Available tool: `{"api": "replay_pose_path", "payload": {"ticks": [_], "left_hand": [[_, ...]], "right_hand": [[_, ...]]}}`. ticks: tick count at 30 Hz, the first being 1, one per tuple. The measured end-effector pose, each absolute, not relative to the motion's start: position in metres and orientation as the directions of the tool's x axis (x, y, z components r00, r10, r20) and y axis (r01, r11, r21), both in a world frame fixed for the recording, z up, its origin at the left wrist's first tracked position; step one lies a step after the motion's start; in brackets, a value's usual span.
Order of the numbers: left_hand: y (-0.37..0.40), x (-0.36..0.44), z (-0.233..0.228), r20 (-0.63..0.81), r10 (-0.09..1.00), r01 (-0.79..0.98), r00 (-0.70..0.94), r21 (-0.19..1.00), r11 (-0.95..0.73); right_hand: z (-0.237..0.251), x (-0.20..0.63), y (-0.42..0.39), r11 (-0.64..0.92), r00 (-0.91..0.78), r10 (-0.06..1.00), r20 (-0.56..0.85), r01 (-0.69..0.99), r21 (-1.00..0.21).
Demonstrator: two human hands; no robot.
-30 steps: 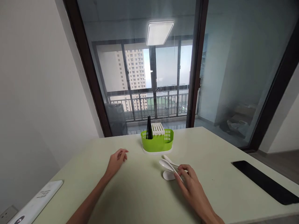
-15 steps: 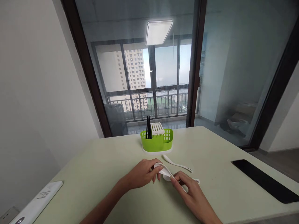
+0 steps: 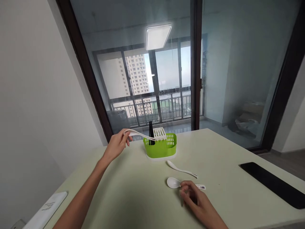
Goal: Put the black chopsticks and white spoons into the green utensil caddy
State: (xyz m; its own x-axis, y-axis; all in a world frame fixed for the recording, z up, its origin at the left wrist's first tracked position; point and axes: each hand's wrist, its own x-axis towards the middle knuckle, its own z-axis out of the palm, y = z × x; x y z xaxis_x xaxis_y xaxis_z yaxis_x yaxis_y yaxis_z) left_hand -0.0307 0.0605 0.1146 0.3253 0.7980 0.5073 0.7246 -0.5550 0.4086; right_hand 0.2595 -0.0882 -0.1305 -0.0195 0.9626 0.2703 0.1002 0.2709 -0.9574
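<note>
My left hand (image 3: 119, 140) is closed on the bowl end of a white soup spoon (image 3: 140, 134), raised at the left of the green cutlery holder (image 3: 160, 149). The spoon's handle points right, reaching in front of the black chopsticks (image 3: 151, 132) in the holder. My right hand (image 3: 194, 198) is low over a second white spoon (image 3: 173, 183) lying on the table; its fingers are half curled, hiding part of the handle, and look apart with nothing gripped. Beyond it lies a third white spoon (image 3: 182, 170), untouched.
The holder has a slotted white top piece (image 3: 159, 133) and stands on a white base. A long black flat object (image 3: 271, 183) lies at the right of the pale green table (image 3: 133, 190). At the left edge is a white device (image 3: 49, 210). Behind the table are glass doors (image 3: 143, 95).
My left hand has carried the white spoon up and left toward the holder. My right hand has let go of that spoon's handle and is now over the spoon on the table.
</note>
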Motion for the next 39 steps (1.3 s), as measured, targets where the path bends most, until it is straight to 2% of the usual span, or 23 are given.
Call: {"api": "replay_pose_path", "payload": {"ticks": [5, 9, 12, 19, 26, 33, 39], "left_hand": [[0.089, -0.009, 0.115, 0.515, 0.772, 0.872, 0.371, 0.093, -0.481], [0.104, 0.019, 0.097, 0.387, 0.821, 0.907, 0.419, -0.135, -0.399], [0.113, 0.034, 0.08, 0.311, 0.847, 0.899, 0.431, -0.222, -0.377], [0.125, 0.048, 0.047, 0.223, 0.845, 0.858, 0.486, -0.306, -0.413], [0.124, 0.048, 0.033, 0.2, 0.835, 0.832, 0.513, -0.353, -0.427], [0.112, 0.041, 0.026, 0.231, 0.828, 0.842, 0.511, -0.33, -0.428], [0.097, 0.028, 0.023, 0.295, 0.81, 0.859, 0.507, -0.244, -0.449]], "right_hand": [[-0.134, 0.257, -0.089, 0.282, -0.024, 0.959, 0.282, 0.14, -0.949], [-0.134, 0.257, -0.089, 0.288, -0.058, 0.957, 0.283, 0.183, -0.94], [-0.134, 0.257, -0.088, 0.28, -0.064, 0.96, 0.273, 0.189, -0.941], [-0.135, 0.257, -0.088, 0.275, -0.051, 0.962, 0.27, 0.189, -0.943], [-0.14, 0.255, -0.086, 0.253, -0.077, 0.967, 0.243, 0.193, -0.948], [-0.137, 0.256, -0.086, 0.257, -0.072, 0.966, 0.247, 0.222, -0.941], [-0.132, 0.256, -0.088, 0.265, -0.062, 0.964, 0.258, 0.22, -0.939]]}}
